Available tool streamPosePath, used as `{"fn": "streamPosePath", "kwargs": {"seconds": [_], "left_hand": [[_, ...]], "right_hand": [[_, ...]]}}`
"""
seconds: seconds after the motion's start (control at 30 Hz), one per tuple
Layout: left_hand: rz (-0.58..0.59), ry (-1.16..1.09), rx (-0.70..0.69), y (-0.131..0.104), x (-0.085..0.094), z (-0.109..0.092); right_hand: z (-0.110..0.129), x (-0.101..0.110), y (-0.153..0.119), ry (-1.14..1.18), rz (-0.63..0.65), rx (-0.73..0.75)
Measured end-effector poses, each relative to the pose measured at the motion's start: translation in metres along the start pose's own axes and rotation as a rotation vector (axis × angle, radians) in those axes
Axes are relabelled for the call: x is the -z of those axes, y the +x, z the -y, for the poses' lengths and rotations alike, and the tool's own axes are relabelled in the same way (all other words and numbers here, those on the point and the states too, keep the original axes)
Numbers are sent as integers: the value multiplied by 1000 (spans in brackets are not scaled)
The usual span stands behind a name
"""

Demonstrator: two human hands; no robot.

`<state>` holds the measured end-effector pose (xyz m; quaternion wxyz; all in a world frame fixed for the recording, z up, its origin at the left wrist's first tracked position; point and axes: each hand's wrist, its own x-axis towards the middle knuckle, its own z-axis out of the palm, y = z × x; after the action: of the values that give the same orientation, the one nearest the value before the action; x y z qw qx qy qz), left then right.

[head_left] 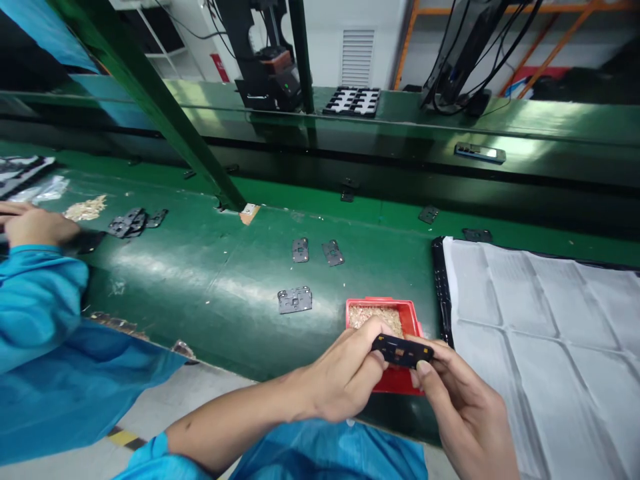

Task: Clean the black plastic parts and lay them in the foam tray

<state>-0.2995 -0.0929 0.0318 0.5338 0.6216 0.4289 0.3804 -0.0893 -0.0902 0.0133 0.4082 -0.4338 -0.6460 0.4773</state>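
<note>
While both pinch it, small black part [401,351] between left hand [345,377] and right hand [463,407], above red tray [413,319].

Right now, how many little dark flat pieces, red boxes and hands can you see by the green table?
Loose dark flat pieces on the green table's middle: 3
Dark piece held by left hand and right hand: 1
Red box: 1
Hands: 3, one a co-worker's
Total: 8
</note>
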Motion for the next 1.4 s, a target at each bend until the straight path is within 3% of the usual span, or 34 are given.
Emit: {"fn": "streamPosePath", "kwargs": {"seconds": [0.17, 0.37, 0.47, 0.57, 0.67, 0.77, 1.0, 1.17, 1.4], "left_hand": [[-22, 216, 70, -5, 0, 2], [-62, 601, -277, -2, 19, 10], [-1, 668, -264, -5, 24, 3], [46, 557, -163, -7, 15, -9], [10, 342, -170, 0, 2, -12], [-19, 209, -186, 7, -7, -9], [-51, -115, -129, 4, -10, 1], [-102, -214, -71, 4, -11, 4], [-84, -152, -31, 3, -8, 3]], "right_hand": [[8, -2, -1, -30, -135, -1], [13, -7, 3, -127, -251, 156], [16, -4, -1, -138, -254, 209], [14, 2, -8, -177, -332, 226], [4, 6, -10, -213, -331, 194], [-5, 6, -11, -267, -272, 123], [-3, -9, -11, -300, -291, 6], [0, -11, -10, -289, -233, 52], [-4, -7, -15, -336, -207, 110]]}}
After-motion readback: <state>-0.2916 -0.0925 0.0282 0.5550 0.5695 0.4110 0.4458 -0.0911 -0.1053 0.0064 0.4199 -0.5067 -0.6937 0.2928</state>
